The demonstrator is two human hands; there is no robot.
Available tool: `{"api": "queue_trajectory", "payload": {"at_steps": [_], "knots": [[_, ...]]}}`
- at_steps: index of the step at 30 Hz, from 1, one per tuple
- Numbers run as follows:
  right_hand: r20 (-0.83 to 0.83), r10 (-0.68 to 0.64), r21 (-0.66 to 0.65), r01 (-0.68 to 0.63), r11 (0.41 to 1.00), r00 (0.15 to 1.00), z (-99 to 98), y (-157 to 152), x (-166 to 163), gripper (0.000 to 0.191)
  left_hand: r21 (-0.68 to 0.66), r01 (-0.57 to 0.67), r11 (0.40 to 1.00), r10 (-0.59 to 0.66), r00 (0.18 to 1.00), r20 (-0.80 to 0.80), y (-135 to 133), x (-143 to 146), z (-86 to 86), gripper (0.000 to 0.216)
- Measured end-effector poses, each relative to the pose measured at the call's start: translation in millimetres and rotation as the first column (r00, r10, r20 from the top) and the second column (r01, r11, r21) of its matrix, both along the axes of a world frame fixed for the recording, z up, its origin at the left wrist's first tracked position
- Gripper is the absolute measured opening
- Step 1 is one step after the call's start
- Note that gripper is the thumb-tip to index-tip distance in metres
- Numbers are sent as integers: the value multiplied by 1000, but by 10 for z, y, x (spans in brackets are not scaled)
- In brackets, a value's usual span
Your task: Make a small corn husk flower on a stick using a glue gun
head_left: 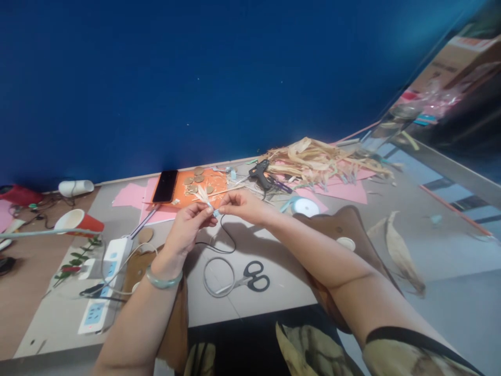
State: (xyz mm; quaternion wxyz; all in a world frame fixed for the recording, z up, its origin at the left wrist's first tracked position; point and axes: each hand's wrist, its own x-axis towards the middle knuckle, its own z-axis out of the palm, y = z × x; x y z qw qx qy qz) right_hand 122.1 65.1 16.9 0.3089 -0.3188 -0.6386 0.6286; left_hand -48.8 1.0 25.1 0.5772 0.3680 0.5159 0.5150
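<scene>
Husk (202, 195), in the head view, fans out beyond the scissors (247, 278), its base pinched in the left hand's (191, 220) grip; the right hand's (238, 204) grip is narrow, seemingly on the blue strip (216, 213). It looks light, papery, liable to split: best held low. Beyond the scissors, an orange tray (182, 179) holds discs (198, 171) and shavings; left of them, a paper cup (94, 223) shows its pale inside.

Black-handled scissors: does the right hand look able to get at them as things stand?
Probably yes: the scissors lie on the table, handles uncovered, though the right hand is busy at the pale bundle.
</scene>
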Motion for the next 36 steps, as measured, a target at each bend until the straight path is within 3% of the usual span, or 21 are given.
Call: {"api": "queue_trajectory", "payload": {"at_steps": [10, 18, 36], "knots": [[14, -11, -38, 12, 999, 1000, -7, 2, -15, 21, -15, -3, 1000, 2, 999, -51, -12, 8, 35, 38], [-10, 10, -81, -11, 997, 1000, -15, 7, -34, 24, 50, -57, 997, 63, 991, -121, -8, 16, 3, 39], [13, 37, -142, -35, 989, 999, -3, -17, -32, 25, 22, -51, 998, 52, 998, -44, 3, 8, -36, 37]]}}
